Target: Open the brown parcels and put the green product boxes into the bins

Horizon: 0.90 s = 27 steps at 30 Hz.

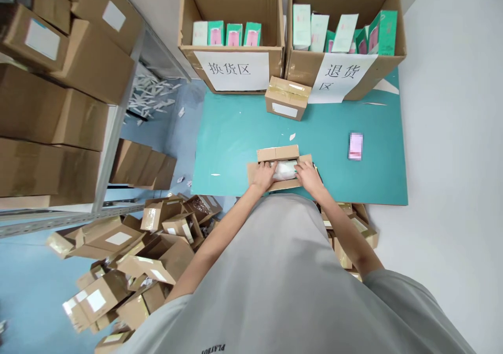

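Parcel in white wrap [285,170], a single one, is being held inside one open box [277,153], which is being carried by the teal tabletop [236,133] near its front edge. Its left end is being touched by the left grip [265,174] and its right end by the right grip [307,177]; both bare hands are being seen from above with fingers curved inward, and whether either is closed on anything cannot be told.

Two big cartons are being lined up along the back. Four small boxes [234,35] are being held by the left carton [275,57], and at least six green-and-white packs [387,34] by the right carton [304,65]. One paper sign is being shown on each front. One taped box [288,99] is being seen before the gap, and one phone [356,146], its screen blurred, farther right. Several paper scraps [292,136] are being borne too.

To the right, a white wall [451,133] is being seen. To the left, stacked cartons [33,107] are being supported by a shelf [104,165], and the blue floor [31,286] is being covered partly by heaped boxes [178,259], too many to count.
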Each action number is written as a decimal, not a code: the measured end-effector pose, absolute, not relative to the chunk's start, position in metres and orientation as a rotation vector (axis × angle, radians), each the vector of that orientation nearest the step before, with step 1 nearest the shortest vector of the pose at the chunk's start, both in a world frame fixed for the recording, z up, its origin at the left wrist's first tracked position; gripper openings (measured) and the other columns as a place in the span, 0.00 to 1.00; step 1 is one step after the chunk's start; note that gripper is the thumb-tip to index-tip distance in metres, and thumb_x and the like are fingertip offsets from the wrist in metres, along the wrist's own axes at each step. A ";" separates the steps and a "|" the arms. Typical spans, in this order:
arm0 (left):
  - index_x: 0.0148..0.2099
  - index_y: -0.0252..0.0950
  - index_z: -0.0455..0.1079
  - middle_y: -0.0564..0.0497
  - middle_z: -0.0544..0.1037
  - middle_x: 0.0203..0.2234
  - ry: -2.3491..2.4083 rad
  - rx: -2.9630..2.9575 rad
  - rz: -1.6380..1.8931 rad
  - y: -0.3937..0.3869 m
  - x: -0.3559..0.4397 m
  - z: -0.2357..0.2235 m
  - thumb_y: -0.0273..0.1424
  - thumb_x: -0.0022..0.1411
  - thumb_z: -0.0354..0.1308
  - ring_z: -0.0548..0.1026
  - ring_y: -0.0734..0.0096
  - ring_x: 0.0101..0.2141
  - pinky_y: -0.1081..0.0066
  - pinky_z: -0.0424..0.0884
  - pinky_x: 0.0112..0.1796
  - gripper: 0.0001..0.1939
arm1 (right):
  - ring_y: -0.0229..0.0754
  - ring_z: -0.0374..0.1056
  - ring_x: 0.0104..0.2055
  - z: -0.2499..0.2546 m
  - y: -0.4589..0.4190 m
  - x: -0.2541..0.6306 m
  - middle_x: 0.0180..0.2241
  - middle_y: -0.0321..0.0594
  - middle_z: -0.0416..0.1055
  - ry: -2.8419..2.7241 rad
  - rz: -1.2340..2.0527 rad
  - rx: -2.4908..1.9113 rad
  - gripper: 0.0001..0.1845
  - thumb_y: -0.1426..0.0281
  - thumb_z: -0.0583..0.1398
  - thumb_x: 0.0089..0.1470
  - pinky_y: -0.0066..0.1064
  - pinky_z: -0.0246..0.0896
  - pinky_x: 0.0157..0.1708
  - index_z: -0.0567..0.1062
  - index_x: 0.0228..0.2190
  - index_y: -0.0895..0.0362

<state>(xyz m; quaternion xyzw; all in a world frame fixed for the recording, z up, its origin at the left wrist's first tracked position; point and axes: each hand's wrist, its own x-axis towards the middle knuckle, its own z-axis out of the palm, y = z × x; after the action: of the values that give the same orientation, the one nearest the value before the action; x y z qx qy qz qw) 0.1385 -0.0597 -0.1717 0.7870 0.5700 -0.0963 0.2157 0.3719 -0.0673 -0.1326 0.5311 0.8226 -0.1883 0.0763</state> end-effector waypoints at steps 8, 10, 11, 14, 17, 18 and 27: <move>0.62 0.35 0.81 0.33 0.76 0.59 1.497 2.153 -0.311 -0.054 0.145 -0.170 0.24 0.79 0.52 0.78 0.49 0.56 0.58 0.74 0.53 0.19 | 0.62 0.73 0.66 -0.144 -0.047 0.316 0.72 0.62 0.66 2.246 -0.680 1.558 0.45 0.68 0.71 0.68 0.43 0.73 0.60 0.61 0.78 0.56; 0.57 0.34 0.83 0.34 0.78 0.57 1.485 2.138 -0.274 -0.058 0.142 -0.169 0.26 0.80 0.54 0.79 0.50 0.55 0.60 0.75 0.52 0.16 | 0.62 0.74 0.66 -0.146 -0.044 0.311 0.70 0.61 0.68 2.238 -0.699 1.524 0.42 0.66 0.71 0.68 0.42 0.73 0.59 0.65 0.76 0.56; 0.56 0.34 0.83 0.35 0.79 0.56 1.488 2.124 -0.253 -0.060 0.140 -0.169 0.26 0.80 0.55 0.80 0.50 0.54 0.60 0.76 0.51 0.15 | 0.61 0.74 0.66 -0.146 -0.043 0.310 0.69 0.60 0.69 2.243 -0.705 1.506 0.38 0.67 0.70 0.69 0.41 0.73 0.59 0.68 0.74 0.56; 0.56 0.36 0.83 0.38 0.81 0.55 1.521 2.071 -0.175 -0.063 0.137 -0.169 0.27 0.81 0.53 0.82 0.54 0.53 0.62 0.77 0.50 0.16 | 0.56 0.77 0.62 -0.148 -0.041 0.310 0.65 0.55 0.74 2.273 -0.732 1.474 0.20 0.69 0.61 0.75 0.37 0.72 0.57 0.79 0.64 0.55; 0.62 0.38 0.81 0.40 0.81 0.58 1.561 1.989 -0.021 -0.065 0.135 -0.169 0.27 0.81 0.54 0.83 0.55 0.55 0.64 0.77 0.54 0.17 | 0.54 0.80 0.58 -0.147 -0.042 0.308 0.59 0.53 0.79 2.281 -0.742 1.471 0.18 0.71 0.55 0.78 0.36 0.71 0.55 0.83 0.57 0.56; 0.64 0.39 0.80 0.40 0.80 0.60 1.576 1.946 0.049 -0.065 0.135 -0.169 0.26 0.80 0.55 0.82 0.55 0.56 0.64 0.77 0.55 0.18 | 0.54 0.80 0.58 -0.146 -0.042 0.307 0.59 0.54 0.80 2.276 -0.735 1.472 0.19 0.72 0.55 0.78 0.37 0.71 0.55 0.83 0.57 0.57; 0.58 0.41 0.87 0.44 0.87 0.52 1.512 1.630 0.772 -0.062 0.113 -0.152 0.15 0.68 0.55 0.84 0.58 0.53 0.62 0.78 0.57 0.27 | 0.54 0.77 0.59 -0.122 -0.035 0.287 0.60 0.53 0.80 2.539 -0.893 1.551 0.25 0.78 0.55 0.72 0.40 0.70 0.58 0.78 0.64 0.57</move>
<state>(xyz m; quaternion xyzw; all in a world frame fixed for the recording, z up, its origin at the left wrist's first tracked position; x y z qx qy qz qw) 0.1133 -0.0623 -0.1523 0.6394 0.5934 0.3027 0.3840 0.2865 -0.0350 -0.1217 0.4994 0.8172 -0.2874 0.0176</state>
